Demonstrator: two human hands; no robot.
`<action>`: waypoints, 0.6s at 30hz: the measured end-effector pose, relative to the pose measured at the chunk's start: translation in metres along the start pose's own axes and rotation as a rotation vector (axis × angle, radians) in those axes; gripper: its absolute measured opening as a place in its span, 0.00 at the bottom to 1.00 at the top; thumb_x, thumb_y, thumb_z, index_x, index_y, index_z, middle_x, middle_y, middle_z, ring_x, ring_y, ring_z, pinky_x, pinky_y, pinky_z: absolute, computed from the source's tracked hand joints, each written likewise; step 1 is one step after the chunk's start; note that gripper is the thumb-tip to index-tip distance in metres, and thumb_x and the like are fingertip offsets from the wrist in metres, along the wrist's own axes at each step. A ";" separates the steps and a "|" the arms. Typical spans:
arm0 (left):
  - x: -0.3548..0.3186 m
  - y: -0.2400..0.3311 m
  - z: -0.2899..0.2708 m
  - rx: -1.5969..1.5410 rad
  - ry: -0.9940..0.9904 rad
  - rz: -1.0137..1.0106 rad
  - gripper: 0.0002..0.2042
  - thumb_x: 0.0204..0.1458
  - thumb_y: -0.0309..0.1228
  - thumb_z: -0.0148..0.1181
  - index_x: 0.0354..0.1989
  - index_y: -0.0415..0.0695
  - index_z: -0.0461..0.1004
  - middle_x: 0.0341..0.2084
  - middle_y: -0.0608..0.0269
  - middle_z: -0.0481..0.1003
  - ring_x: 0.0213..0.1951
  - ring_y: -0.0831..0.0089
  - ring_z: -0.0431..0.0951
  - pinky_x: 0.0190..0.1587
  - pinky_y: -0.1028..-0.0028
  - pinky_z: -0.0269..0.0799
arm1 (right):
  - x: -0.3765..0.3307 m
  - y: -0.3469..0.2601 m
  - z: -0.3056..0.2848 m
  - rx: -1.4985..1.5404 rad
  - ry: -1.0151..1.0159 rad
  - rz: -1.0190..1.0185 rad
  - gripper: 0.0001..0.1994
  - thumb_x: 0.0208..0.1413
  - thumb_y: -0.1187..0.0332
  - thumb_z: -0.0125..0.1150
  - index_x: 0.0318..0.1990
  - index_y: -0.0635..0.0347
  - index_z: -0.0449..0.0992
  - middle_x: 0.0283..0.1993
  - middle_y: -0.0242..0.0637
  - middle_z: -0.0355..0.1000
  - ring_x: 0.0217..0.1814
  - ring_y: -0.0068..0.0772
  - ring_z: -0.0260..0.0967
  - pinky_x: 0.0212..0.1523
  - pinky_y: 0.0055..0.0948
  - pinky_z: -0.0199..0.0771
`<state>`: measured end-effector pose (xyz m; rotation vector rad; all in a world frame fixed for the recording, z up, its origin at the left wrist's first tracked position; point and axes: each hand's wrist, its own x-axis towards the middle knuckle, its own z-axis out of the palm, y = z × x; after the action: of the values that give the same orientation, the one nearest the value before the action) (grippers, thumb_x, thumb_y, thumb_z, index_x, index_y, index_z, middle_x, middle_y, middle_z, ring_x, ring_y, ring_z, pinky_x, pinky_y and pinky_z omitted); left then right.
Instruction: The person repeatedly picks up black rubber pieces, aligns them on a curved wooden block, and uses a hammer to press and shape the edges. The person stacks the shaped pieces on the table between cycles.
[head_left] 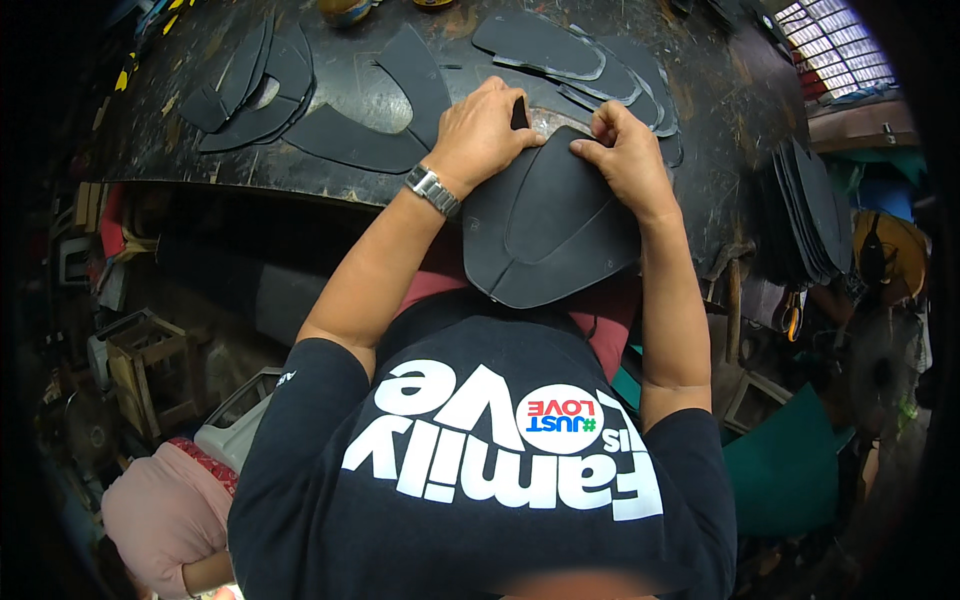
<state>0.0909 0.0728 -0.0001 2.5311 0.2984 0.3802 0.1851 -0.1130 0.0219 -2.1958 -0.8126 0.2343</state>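
Observation:
A black shaped panel (556, 215), likely a shoe upper piece, hangs over the table's front edge against my lap. Its rounded tip points toward me, and curved seam-like lines run across its face. My left hand (483, 138), with a metal watch on its wrist, pinches the panel's far edge; a small dark strip sticks up beside its fingers. With thumb and forefinger together, my right hand (630, 160) grips the same edge farther right. Beyond my right hand lies a stack of black cut pieces (560, 52) with pale edges. Left of my left hand rests a curved black piece (365, 140).
The worn dark table (340, 45) carries more curved black pieces (265, 115) at its left. Several black panels (808, 215) hang at the right side near orange-handled scissors (795, 315). A wooden stool (150, 360) stands lower left, near a person in pink (165, 510).

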 end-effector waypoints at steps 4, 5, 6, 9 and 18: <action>0.004 -0.004 0.000 -0.009 -0.058 -0.026 0.18 0.46 0.47 0.76 0.35 0.45 0.80 0.35 0.59 0.78 0.39 0.55 0.80 0.42 0.58 0.75 | -0.019 -0.005 0.008 -0.133 0.185 -0.254 0.13 0.52 0.77 0.70 0.44 0.63 0.76 0.43 0.41 0.76 0.47 0.41 0.74 0.50 0.36 0.74; 0.004 -0.005 0.001 -0.010 -0.062 -0.033 0.18 0.47 0.46 0.76 0.37 0.46 0.80 0.35 0.59 0.78 0.38 0.55 0.80 0.42 0.59 0.75 | -0.024 -0.006 0.011 -0.094 0.245 -0.413 0.14 0.52 0.78 0.69 0.47 0.63 0.78 0.48 0.44 0.77 0.52 0.46 0.76 0.54 0.38 0.75; 0.004 -0.006 0.001 -0.017 -0.072 -0.044 0.19 0.47 0.45 0.75 0.39 0.46 0.80 0.35 0.59 0.79 0.37 0.56 0.80 0.41 0.59 0.75 | -0.029 -0.008 0.015 -0.062 0.120 -0.403 0.15 0.53 0.78 0.68 0.49 0.62 0.78 0.50 0.44 0.77 0.53 0.47 0.74 0.56 0.39 0.75; 0.001 -0.008 0.001 -0.078 0.093 0.057 0.22 0.49 0.42 0.75 0.50 0.47 0.77 0.32 0.58 0.79 0.33 0.56 0.79 0.38 0.61 0.75 | -0.041 -0.012 0.024 -0.073 -0.073 -0.479 0.17 0.55 0.78 0.66 0.53 0.61 0.79 0.55 0.41 0.77 0.59 0.48 0.72 0.60 0.41 0.73; -0.088 0.000 -0.049 -0.412 -0.222 -0.254 0.39 0.55 0.29 0.71 0.74 0.44 0.57 0.20 0.67 0.73 0.24 0.84 0.72 0.28 0.78 0.68 | -0.053 -0.013 0.027 -0.253 -0.081 -0.493 0.21 0.57 0.71 0.68 0.59 0.62 0.77 0.62 0.44 0.73 0.66 0.50 0.68 0.65 0.43 0.70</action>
<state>-0.0077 0.0715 0.0212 2.0765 0.4037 0.0508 0.1267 -0.1232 0.0077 -2.1403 -1.4622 -0.0287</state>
